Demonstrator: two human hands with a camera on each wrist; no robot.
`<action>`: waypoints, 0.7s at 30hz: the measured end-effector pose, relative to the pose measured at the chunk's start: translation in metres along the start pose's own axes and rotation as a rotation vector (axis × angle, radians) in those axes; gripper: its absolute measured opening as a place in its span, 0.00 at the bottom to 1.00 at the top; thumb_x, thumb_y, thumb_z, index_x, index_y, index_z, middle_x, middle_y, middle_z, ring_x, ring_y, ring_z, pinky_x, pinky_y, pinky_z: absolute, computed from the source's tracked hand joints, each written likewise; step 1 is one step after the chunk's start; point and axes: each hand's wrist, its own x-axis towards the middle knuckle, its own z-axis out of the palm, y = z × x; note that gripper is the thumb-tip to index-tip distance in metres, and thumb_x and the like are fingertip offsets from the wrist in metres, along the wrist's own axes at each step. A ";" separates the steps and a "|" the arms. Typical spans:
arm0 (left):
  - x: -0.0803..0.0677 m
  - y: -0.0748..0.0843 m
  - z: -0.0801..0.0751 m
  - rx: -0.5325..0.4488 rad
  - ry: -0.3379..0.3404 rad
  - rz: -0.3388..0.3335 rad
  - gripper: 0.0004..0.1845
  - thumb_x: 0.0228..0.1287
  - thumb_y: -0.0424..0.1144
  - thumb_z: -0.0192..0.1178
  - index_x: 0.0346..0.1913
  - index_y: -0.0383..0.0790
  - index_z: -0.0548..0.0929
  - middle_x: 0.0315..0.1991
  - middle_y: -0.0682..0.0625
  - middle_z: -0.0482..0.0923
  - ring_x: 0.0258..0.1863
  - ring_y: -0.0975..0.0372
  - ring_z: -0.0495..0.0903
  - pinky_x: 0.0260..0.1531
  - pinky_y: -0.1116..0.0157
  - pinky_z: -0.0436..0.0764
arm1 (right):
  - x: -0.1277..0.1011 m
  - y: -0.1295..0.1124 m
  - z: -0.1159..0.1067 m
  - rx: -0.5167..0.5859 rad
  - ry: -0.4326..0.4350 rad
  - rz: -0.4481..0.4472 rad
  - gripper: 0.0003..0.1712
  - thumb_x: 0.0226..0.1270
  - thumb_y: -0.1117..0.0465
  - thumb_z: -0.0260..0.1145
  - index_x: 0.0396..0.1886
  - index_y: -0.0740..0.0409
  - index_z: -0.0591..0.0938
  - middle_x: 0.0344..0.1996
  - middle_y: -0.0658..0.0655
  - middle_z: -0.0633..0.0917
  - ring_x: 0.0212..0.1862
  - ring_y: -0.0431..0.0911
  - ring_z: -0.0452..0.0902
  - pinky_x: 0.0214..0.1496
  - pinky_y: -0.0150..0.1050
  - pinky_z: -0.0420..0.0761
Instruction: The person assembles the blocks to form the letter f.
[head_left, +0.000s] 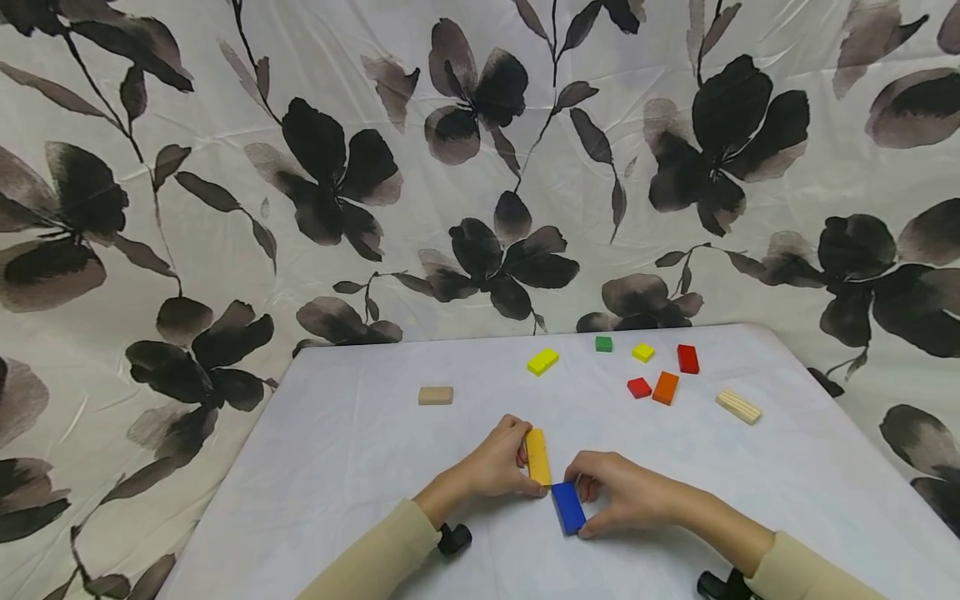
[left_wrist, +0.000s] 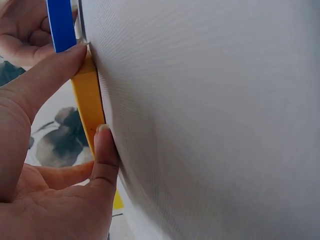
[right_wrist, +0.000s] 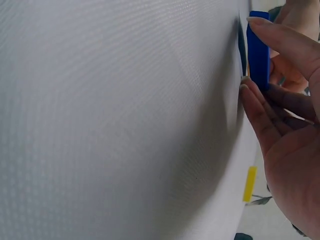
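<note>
Near the front edge of the desk [head_left: 360, 450], about midway along it, the left hand [head_left: 495, 467] pinches a long yellow-orange wooden block [head_left: 537, 457] between thumb and fingers, holding it flat on the white cloth. Just beside it, the right hand [head_left: 626, 492] grips a blue rectangular wooden block [head_left: 568, 507] the same way, thumb on one long side and fingers on the other; the blue block's far end touches the near end of the yellow-orange one. Toward the back edge lie a light yellow block [head_left: 542, 361], a small green cube [head_left: 603, 343], a small yellow cube [head_left: 642, 352], a red rectangular block [head_left: 687, 358], a small red block [head_left: 639, 387] and an orange block [head_left: 665, 387]. A plain wooden block [head_left: 436, 395] sits toward the left side, and a ridged pale wooden block [head_left: 738, 406] near the right edge.
</note>
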 end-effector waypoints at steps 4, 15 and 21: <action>0.001 0.000 0.000 -0.001 -0.008 0.005 0.53 0.48 0.49 0.83 0.73 0.30 0.67 0.61 0.44 0.67 0.44 0.64 0.70 0.42 0.72 0.73 | 0.003 -0.001 0.002 -0.021 -0.005 0.010 0.29 0.54 0.50 0.83 0.54 0.50 0.80 0.40 0.43 0.80 0.43 0.40 0.78 0.49 0.33 0.80; -0.002 -0.004 -0.006 -0.055 -0.037 0.041 0.55 0.50 0.50 0.82 0.75 0.31 0.64 0.60 0.44 0.65 0.34 0.67 0.71 0.34 0.73 0.73 | 0.008 0.000 0.007 -0.106 0.000 0.036 0.32 0.54 0.45 0.82 0.56 0.48 0.80 0.38 0.43 0.77 0.40 0.37 0.74 0.44 0.31 0.78; -0.005 -0.010 -0.012 -0.039 -0.053 0.035 0.51 0.59 0.56 0.74 0.78 0.36 0.62 0.54 0.46 0.68 0.32 0.66 0.70 0.32 0.71 0.71 | 0.007 -0.001 0.005 -0.077 -0.010 0.051 0.38 0.54 0.46 0.82 0.61 0.54 0.78 0.37 0.45 0.79 0.40 0.39 0.75 0.44 0.32 0.78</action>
